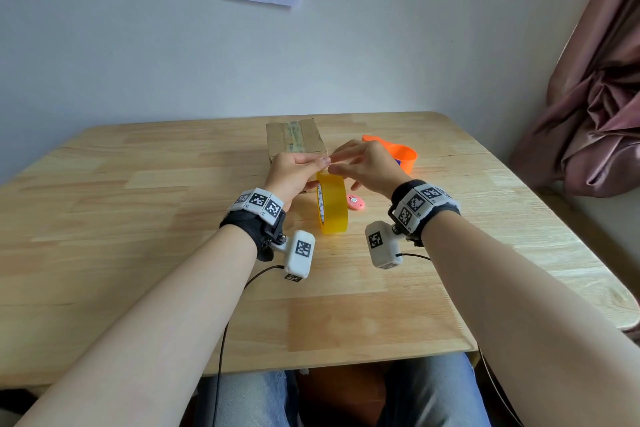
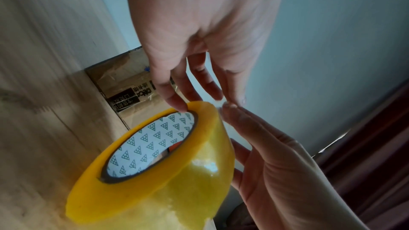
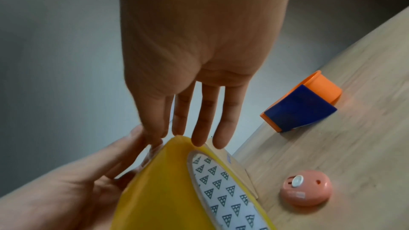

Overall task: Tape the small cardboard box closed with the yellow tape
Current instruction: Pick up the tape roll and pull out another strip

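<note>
Standing tape roll [image 1: 331, 205] blocks box [image 1: 295, 140] — left hand [image 1: 294, 174] grips, right hand [image 1: 369, 165] splayed.

Roll of tape [image 1: 332, 206]: translucent yellow, its inner core white with a repeating pattern of dark triangles. Cardboard box [image 1: 296, 142]: brown, with a pale greyish strip along its top and black printed blocks on one face. Tape dispenser [image 3: 304, 103]: orange with a dark blue panel. Small round cutter [image 3: 306, 188]: pink with a white button. Table [image 1: 138, 218]: light wood grain. Wristbands [image 1: 258, 203]: white tiles bearing black-and-white square markers. Curtain [image 1: 595, 87]: dusky pink.
</note>
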